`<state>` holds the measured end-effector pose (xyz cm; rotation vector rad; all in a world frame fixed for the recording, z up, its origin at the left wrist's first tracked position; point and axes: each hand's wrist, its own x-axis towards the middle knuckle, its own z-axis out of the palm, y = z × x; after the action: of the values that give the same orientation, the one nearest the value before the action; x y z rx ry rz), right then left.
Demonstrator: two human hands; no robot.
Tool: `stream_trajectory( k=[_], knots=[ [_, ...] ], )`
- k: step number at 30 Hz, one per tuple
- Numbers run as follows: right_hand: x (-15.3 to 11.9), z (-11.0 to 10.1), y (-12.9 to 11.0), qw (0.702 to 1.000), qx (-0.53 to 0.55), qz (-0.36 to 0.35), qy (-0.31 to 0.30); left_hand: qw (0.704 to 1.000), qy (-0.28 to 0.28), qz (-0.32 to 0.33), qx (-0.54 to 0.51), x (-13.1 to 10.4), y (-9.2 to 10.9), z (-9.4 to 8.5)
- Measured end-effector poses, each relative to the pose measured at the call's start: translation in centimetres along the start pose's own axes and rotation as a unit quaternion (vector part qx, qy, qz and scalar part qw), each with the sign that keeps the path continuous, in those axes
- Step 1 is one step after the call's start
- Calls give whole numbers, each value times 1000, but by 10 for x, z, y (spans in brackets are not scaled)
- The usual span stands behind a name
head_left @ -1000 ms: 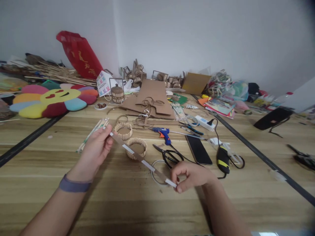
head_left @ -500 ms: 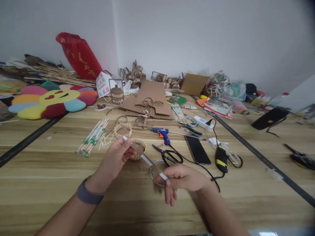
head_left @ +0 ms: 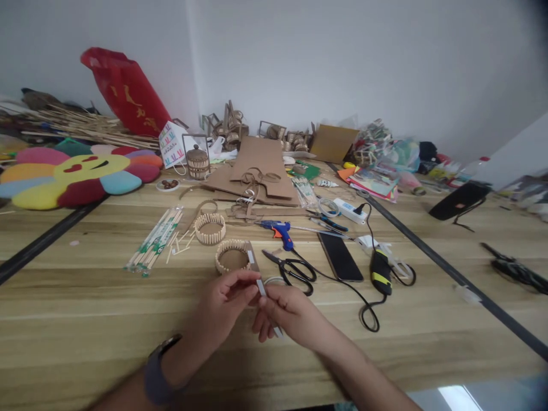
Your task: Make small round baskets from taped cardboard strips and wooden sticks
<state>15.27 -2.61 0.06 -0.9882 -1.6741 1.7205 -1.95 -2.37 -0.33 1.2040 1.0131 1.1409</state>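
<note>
A narrow brown cardboard strip [head_left: 254,264] with white patches along it is pinched between both hands above the table. My left hand [head_left: 229,302] grips it near its middle with thumb and fingers. My right hand [head_left: 289,311] holds it just below, close against the left, and the strip's lower end pokes out under the right fingers. Behind the hands stands a round ring of short wooden sticks [head_left: 232,257], with a second stick ring [head_left: 209,229] farther back. Black-handled scissors [head_left: 295,271] lie to the right of the hands, beside a roll of tape [head_left: 274,281] partly hidden by them.
A blue glue gun [head_left: 280,233], a black phone [head_left: 341,257] and a corded tool [head_left: 381,271] lie to the right. Bagged sticks [head_left: 156,240] lie left. Cardboard sheets [head_left: 261,165] are stacked behind, near a finished lidded basket [head_left: 197,161]. A flower cushion [head_left: 85,174] sits far left.
My hands have come together on the strip, the right moving left and the left moving down and right. The strip has turned steeper, and the view has shifted slightly.
</note>
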Motion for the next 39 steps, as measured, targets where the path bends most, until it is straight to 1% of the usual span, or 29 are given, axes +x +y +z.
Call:
stream_trajectory(
  k=[2,4,5,6,7,8,9,10,11,13,16,19,21,23,25,27,29,31,33,35,37,39],
  knots=[
    [-3,-1,-2,998,-61,-23,3,999,31,8,2,0,5,-2],
    [-6,-9,-5,984,-168,-39,35,997,76,31,9,0,8,-4],
    [-7,-15,-5,967,-241,-35,69,994,99,41,10,1,9,-6],
    [-7,-23,-6,942,-314,-21,113,992,119,48,6,2,10,-8],
    [-6,-32,-5,910,-383,-1,161,990,133,51,0,2,10,-9],
    [-5,-41,-4,870,-448,25,205,989,140,52,-6,3,9,-10],
    [-3,-49,-2,847,-479,44,228,988,144,54,-11,3,9,-11],
    [-2,-57,0,834,-497,56,232,988,146,55,-12,3,9,-12],
    [-1,-64,3,829,-507,65,228,988,146,55,-10,3,9,-12],
    [1,-74,7,831,-511,72,207,989,142,51,0,3,9,-12],
    [0,-82,11,840,-506,70,183,990,134,43,2,2,10,-10],
    [-2,-88,10,854,-485,56,179,990,130,39,-20,3,11,-9],
    [-3,-90,6,879,-432,37,197,991,127,34,-36,3,12,-9],
    [-3,-87,-1,916,-336,10,221,991,123,32,-44,4,13,-9],
    [-1,-77,-10,952,-218,-18,214,991,117,44,-45,5,13,-11],
    [3,-60,-19,982,-103,-36,153,990,115,68,-41,6,12,-12],
    [8,-40,-24,996,-12,-39,82,988,123,90,-33,6,12,-14],
    [14,-21,-23,998,40,-27,32,984,144,103,-20,7,12,-15],
    [19,-6,-19,998,55,-21,35,980,166,114,4,6,13,-16],
    [21,4,-13,996,54,-24,69,975,177,127,33,4,14,-15],
    [22,7,-10,993,59,-32,100,976,164,134,51,2,14,-14],
    [22,5,-7,989,75,-39,119,981,132,129,57,0,11,-11]
  ],
)
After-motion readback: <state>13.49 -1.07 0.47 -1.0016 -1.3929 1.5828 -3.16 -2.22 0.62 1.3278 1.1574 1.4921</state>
